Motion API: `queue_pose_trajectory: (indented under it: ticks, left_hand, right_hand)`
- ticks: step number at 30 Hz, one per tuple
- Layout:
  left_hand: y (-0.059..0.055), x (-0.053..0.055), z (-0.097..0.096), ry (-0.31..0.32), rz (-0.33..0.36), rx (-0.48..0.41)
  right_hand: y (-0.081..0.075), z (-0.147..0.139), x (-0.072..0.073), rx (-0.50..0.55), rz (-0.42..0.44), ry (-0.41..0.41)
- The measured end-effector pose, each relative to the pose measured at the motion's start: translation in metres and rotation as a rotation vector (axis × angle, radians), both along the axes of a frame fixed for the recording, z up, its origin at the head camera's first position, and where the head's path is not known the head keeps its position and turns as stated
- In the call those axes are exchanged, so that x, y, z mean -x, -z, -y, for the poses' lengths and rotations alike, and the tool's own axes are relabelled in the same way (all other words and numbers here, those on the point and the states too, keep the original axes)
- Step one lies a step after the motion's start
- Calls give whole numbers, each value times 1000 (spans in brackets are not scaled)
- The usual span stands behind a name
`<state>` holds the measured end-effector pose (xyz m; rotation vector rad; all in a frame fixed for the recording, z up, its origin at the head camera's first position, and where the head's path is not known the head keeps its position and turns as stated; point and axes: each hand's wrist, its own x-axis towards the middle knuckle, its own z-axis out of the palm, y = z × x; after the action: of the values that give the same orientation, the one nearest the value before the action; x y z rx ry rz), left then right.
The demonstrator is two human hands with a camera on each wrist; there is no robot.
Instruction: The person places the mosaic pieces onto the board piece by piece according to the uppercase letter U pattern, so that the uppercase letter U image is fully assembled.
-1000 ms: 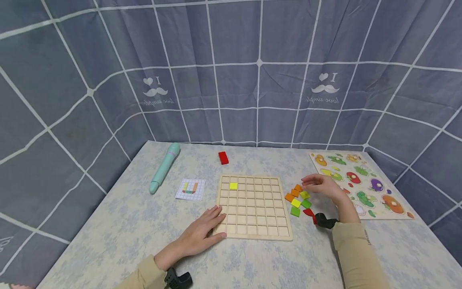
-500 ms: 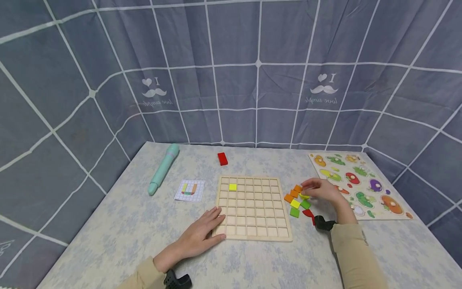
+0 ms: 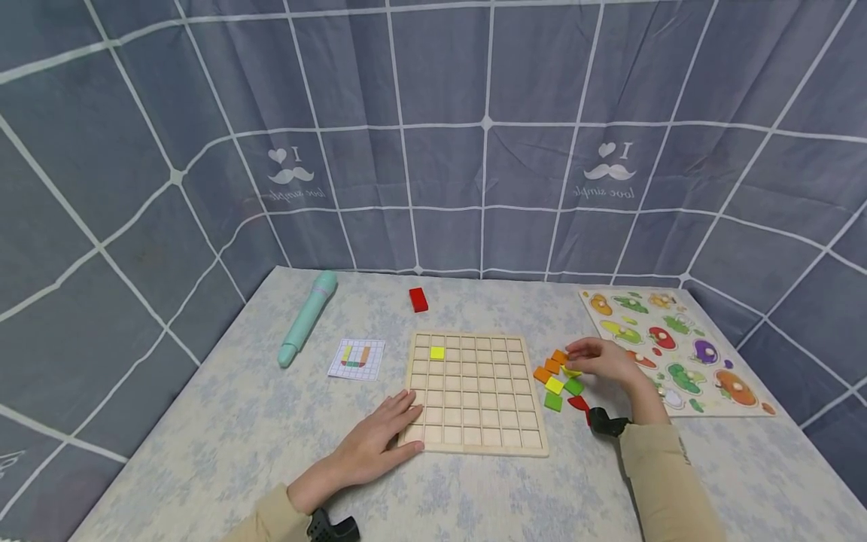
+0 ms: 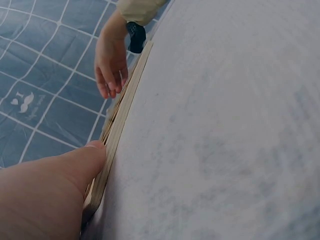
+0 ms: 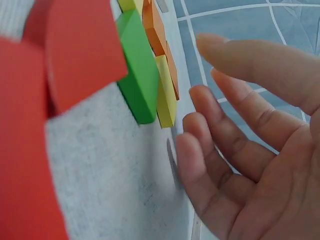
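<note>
A square wooden grid board (image 3: 474, 391) lies mid-table with one yellow tile (image 3: 436, 353) in an upper-left cell. My left hand (image 3: 375, 440) rests on the board's lower left corner, fingers straight; in the left wrist view its thumb (image 4: 75, 167) touches the board's edge. At the board's right, my right hand (image 3: 605, 361) hovers by a loose yellow tile (image 5: 166, 95), fingers loosely bent. The right wrist view shows nothing between thumb and fingers. Around that hand lie orange tiles (image 3: 552, 366), green tiles (image 3: 553, 401), another yellow tile (image 3: 555, 385) and red pieces (image 3: 579, 403).
Left of the board lies a printed pattern card (image 3: 357, 359), with a mint-green tube (image 3: 308, 320) beyond it. A red block (image 3: 418, 299) sits behind the board. On the right is a vegetable peg puzzle (image 3: 637, 302). A grid-patterned curtain (image 3: 447, 165) encloses the table.
My right hand has moved slightly left and down, so its fingers now partly cover the nearest yellow tile. The left hand stays on the board.
</note>
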<state>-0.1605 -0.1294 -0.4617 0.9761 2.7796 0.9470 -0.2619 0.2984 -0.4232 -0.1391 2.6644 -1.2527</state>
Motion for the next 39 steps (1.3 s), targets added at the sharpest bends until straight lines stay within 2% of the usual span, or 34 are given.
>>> queue_pose_trajectory:
  ticks: [9,19,27,39]
  left_hand:
    - [-2,0,0,4,17,-9]
    - [-1,2,-1,4,-3,-8]
    - [0,1,0,-7,19,0]
    - [2,2,-1,-2,-23,-18]
  right_hand:
    - [6,-1,3,13,12,17]
    - [7,-3,4,34,-10,-15]
    - [9,-1,3,29,4,-14]
    - [8,1,3,-9,3,-1]
